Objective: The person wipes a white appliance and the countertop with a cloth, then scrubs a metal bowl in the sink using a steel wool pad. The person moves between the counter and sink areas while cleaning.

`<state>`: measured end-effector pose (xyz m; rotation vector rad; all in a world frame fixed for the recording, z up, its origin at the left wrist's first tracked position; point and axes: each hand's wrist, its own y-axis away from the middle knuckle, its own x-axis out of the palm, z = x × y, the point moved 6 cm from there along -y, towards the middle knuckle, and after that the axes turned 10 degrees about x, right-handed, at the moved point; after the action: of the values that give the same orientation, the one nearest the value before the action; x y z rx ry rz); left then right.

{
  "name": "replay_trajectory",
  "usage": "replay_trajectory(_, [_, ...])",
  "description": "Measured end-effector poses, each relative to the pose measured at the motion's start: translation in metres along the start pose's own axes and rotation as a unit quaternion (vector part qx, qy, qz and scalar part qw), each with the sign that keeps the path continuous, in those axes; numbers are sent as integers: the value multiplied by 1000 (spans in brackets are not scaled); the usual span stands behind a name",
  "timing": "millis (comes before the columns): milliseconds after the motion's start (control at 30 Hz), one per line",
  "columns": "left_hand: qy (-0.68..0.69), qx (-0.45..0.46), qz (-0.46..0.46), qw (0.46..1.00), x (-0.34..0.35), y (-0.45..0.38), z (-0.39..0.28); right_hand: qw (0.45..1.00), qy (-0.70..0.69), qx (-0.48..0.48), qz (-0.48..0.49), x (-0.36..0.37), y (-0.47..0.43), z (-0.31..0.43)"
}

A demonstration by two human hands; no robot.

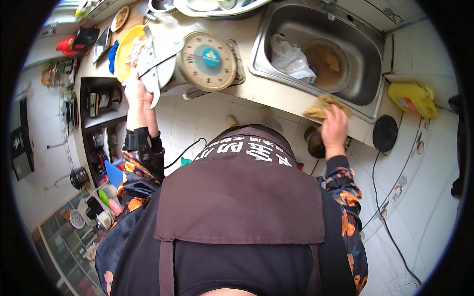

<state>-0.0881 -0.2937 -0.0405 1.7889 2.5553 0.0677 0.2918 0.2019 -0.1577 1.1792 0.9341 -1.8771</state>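
Note:
My left hand grips the near edge of a yellow plate that carries pale, shredded-looking food. Two crossed white-handled utensils lie over the plate, just by my fingers; their exact kind is unclear. A white dish-like surface shows beneath them. Right of these is a round dial kitchen scale, its face turned up. My right hand presses on a yellow-brown cloth at the counter's front edge, below the sink.
The steel sink holds a white plastic bag and a basin of brownish water. A yellow jug and a black round lid-like disc are at right. A dish rack stands behind the scale.

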Motion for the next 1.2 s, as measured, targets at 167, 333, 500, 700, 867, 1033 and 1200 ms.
replay_trajectory(167, [108, -3, -29, 994, 0, 6, -1, 995, 47, 85, -26, -10, 0, -55])
replay_trajectory(333, [111, -17, -40, 993, 7, 12, -2, 988, 5, 153, -21, 15, -26, -19])
replay_trajectory(500, [127, -26, 0, 992, 15, 4, -4, 988, -141, -20, 66, 50, -67, 99])
replay_trajectory(700, [69, -17, 69, 995, -3, 33, -33, 961, -266, 68, 43, 36, -128, 144])
replay_trajectory(867, [-72, 116, 131, 982, -16, 48, -42, 971, -233, 14, 54, 53, -141, 185])
replay_trajectory(1033, [-114, 140, 210, 961, 1, 48, -24, 972, -170, -145, 68, 95, -129, 240])
replay_trajectory(1200, [-37, 61, 173, 982, 14, 46, -16, 970, -72, -187, 140, 116, -128, 254])
